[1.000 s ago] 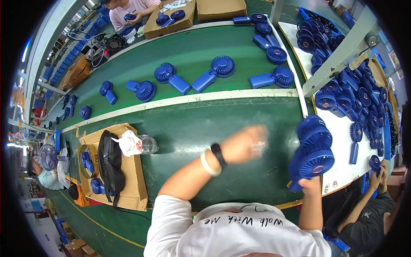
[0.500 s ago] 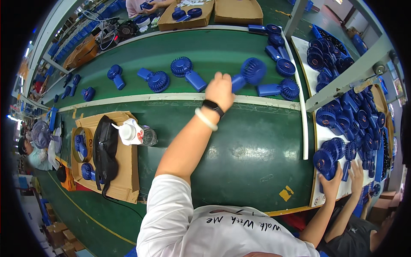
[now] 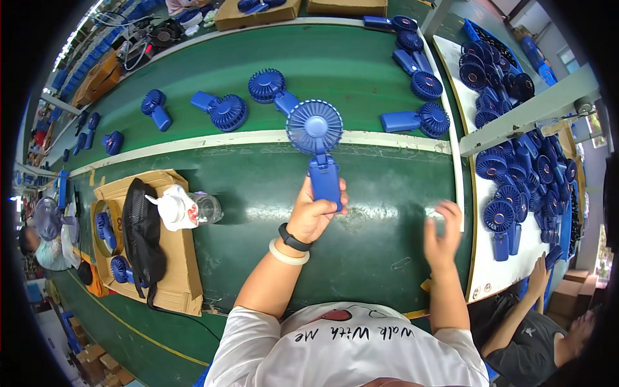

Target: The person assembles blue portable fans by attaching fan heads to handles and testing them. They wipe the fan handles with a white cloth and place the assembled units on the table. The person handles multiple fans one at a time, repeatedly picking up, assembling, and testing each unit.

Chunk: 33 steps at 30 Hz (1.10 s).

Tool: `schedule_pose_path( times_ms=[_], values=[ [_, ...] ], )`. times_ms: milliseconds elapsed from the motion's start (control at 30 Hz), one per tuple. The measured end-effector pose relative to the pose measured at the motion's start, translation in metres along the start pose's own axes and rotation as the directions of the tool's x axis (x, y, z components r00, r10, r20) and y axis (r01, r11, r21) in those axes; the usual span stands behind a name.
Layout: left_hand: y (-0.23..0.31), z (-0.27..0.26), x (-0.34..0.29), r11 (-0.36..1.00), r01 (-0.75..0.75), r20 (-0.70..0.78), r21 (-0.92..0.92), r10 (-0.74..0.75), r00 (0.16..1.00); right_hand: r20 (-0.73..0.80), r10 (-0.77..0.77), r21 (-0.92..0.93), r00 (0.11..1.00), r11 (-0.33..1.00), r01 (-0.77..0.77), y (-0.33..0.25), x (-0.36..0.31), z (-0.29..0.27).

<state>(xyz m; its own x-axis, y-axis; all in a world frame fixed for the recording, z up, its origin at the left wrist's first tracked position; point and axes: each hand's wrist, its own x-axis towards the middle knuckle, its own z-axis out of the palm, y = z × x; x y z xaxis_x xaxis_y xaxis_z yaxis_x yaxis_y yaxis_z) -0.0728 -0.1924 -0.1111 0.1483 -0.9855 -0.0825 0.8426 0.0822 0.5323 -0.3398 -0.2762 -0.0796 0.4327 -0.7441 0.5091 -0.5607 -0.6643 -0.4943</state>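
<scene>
Green bench (image 3: 380,258); blue fan (image 3: 314,126) extends beyond left hand (image 3: 313,214), clamped on handle (image 3: 325,182); right hand (image 3: 442,241) spread.

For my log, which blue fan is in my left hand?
The blue fan near picture centre: your left hand grips its handle; fans on the green belt lie untouched.

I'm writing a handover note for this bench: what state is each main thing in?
Held fan, gripped; running or stopped, cannot tell
Left hand, closed, holding it
Right hand, empty, open
Belt fans, lying down
Board fans, mostly heaped together
Cardboard tray, open, with things inside
</scene>
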Motion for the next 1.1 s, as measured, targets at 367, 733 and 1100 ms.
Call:
schedule_pose_path(
  times_ms=[367,733,1100],
  values=[
    [0.002,-0.013,0.0,0.999,0.013,0.018,0.037,-0.014,1.0,-0.038,0.089,-0.333,0.995,0.938,-0.096,0.013,0.126,0.111],
    [-0.005,-0.01,0.0,0.869,-0.068,-0.156,0.49,0.164,0.974,0.153,0.119,-0.403,0.981,0.914,-0.048,-0.015,0.159,0.157],
    [0.001,-0.008,0.0,0.968,-0.05,-0.137,0.247,0.086,0.987,0.132,0.296,0.13,0.946,0.941,-0.312,0.014,0.143,0.136]
  ],
)
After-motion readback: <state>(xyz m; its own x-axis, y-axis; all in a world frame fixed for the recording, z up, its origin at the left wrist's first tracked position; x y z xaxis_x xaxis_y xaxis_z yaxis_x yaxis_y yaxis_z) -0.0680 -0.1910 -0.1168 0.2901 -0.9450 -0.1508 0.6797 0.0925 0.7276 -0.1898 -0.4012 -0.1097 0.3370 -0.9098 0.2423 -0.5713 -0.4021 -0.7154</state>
